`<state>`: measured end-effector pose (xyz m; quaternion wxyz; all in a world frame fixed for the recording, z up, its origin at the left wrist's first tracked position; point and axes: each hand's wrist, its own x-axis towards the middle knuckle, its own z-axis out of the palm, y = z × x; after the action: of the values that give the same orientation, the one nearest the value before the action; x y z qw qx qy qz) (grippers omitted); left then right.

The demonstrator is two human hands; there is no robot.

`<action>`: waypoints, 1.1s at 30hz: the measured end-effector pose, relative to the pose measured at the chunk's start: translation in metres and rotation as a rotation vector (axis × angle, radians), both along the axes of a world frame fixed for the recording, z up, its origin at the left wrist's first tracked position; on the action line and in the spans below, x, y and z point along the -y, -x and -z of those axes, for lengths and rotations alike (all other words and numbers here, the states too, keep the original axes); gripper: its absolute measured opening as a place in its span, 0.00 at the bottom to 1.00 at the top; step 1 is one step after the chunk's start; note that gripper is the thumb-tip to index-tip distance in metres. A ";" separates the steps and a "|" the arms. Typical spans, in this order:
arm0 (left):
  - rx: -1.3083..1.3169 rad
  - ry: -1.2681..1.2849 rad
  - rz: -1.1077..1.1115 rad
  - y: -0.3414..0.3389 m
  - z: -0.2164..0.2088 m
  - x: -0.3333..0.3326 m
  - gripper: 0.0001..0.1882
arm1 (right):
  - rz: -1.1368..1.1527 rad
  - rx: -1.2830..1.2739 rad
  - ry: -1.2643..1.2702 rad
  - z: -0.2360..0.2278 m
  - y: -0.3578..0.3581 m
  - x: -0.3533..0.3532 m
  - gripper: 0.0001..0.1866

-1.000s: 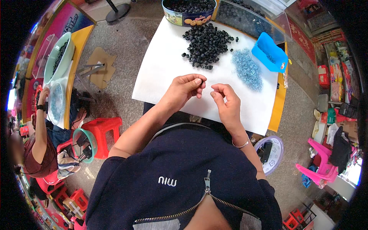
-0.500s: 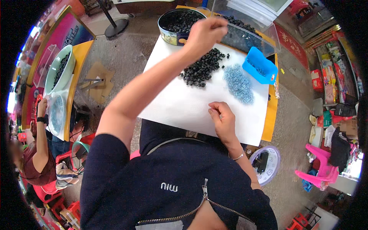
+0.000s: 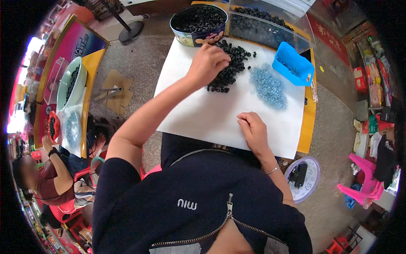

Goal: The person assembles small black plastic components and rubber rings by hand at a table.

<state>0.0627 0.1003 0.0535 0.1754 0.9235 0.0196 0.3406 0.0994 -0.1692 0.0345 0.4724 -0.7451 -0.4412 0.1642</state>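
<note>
My left hand [image 3: 207,63] reaches over the left edge of a pile of small black ring-like pieces [image 3: 231,70]; its fingers are curled in, and what they hold, if anything, is hidden. On the white board [image 3: 190,114], near its front edge, lies my right hand [image 3: 253,130], thumb and forefinger pressed together; whatever they may pinch is too small to make out. Beyond it spreads a heap of tiny pale-blue pieces [image 3: 269,88]. A blue scoop-like tray [image 3: 301,77] with more tiny pieces sits at the board's right corner.
A round tin [image 3: 190,40] and a clear plastic bin [image 3: 262,36], both with black pieces, stand behind the board. A lilac-rimmed basin [image 3: 315,178] is low at the right. Another person [image 3: 55,173] sits at a table on the left with a pale-green bowl [image 3: 80,84].
My left hand has come down and left, from beside the clear bin to the black pile. The right hand stays near the board's front edge. The view has shifted slightly.
</note>
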 end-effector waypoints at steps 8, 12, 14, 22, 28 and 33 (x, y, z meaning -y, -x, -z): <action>-0.098 -0.086 -0.128 0.013 0.021 0.022 0.10 | -0.051 0.079 -0.035 -0.002 0.008 -0.002 0.05; 0.006 0.251 -0.157 0.034 0.003 0.048 0.09 | 0.015 0.059 -0.010 0.003 0.000 0.011 0.04; -0.074 0.643 -0.184 0.051 0.002 0.063 0.10 | 0.114 0.074 -0.015 0.003 -0.006 0.010 0.05; -0.277 1.626 0.026 0.083 0.022 0.112 0.13 | 0.225 0.660 -0.012 0.010 -0.043 -0.038 0.06; -0.210 1.761 0.017 0.091 0.023 0.106 0.12 | 0.212 0.771 0.164 0.028 -0.051 -0.046 0.05; -0.078 2.069 0.066 0.093 0.016 0.093 0.13 | 0.241 0.121 -0.061 0.019 -0.036 -0.043 0.06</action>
<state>-0.0303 0.0073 0.0379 0.8917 0.3316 0.2829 0.1219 0.1351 -0.1263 0.0158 0.4837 -0.7864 -0.3811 0.0476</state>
